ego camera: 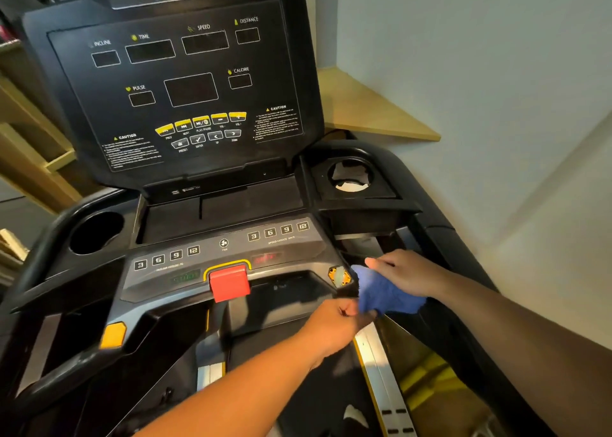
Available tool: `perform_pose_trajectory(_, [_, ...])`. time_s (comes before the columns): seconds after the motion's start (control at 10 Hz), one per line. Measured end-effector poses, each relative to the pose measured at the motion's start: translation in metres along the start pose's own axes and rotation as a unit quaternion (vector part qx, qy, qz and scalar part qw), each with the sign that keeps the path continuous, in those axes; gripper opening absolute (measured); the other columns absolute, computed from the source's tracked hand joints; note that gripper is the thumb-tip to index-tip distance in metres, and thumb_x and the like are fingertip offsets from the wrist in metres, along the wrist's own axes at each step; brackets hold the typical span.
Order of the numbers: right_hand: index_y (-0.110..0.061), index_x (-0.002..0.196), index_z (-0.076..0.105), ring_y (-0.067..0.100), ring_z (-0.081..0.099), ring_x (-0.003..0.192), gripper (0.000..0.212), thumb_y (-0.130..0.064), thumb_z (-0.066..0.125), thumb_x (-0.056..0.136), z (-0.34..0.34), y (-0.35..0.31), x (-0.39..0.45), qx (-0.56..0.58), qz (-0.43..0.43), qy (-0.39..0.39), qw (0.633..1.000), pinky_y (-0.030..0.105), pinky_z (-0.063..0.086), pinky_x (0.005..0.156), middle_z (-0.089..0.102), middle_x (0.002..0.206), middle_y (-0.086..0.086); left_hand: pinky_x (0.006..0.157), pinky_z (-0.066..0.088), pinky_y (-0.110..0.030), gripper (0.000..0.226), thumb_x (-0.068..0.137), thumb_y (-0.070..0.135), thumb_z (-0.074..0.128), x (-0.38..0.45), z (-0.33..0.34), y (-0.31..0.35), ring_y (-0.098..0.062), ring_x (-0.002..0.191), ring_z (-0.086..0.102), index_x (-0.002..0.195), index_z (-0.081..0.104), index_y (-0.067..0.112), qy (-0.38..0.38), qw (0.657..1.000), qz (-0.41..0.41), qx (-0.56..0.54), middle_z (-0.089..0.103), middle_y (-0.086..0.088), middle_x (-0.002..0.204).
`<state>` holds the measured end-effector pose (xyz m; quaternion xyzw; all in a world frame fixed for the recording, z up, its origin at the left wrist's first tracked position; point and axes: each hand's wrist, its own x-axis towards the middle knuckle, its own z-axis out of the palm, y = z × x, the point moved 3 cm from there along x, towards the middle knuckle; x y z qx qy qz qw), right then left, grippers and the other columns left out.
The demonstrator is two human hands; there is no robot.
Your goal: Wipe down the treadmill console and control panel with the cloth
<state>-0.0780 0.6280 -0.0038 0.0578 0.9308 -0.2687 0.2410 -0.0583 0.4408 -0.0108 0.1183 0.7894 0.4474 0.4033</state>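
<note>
Gripping blue cloth (385, 292), both hands (334, 320) (405, 276); fingers curled; cloth slanting toward console (185, 82).

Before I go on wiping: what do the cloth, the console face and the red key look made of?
Cloth: blue terry or microfibre by its fuzzy nap, soft and matte. Console face: smooth black plastic or film overlay, slightly glossy, with printed labels and flush buttons. Red key: solid moulded plastic, probably, with a dull sheen.

Pale grey wall (463, 72) — wooden corner shelf (371, 108) against it.
</note>
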Motion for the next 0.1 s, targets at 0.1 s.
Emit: perform_pose_trajectory(0.1, [-0.013,0.112,0.066,0.024,0.062,0.104,0.035,-0.036,0.040,0.105,-0.0028,-0.0047,-0.0105,-0.025,0.043,0.074,0.996,0.037,0.044,0.097,0.068,0.113,0.014,0.073,0.048,-0.026,0.018,0.095,0.033,0.062,-0.0131,-0.0201,-0.0122,-0.012,0.076,0.055,0.086,0.069,0.019,0.006,0.999,0.023,0.027,0.060,-0.001,0.080])
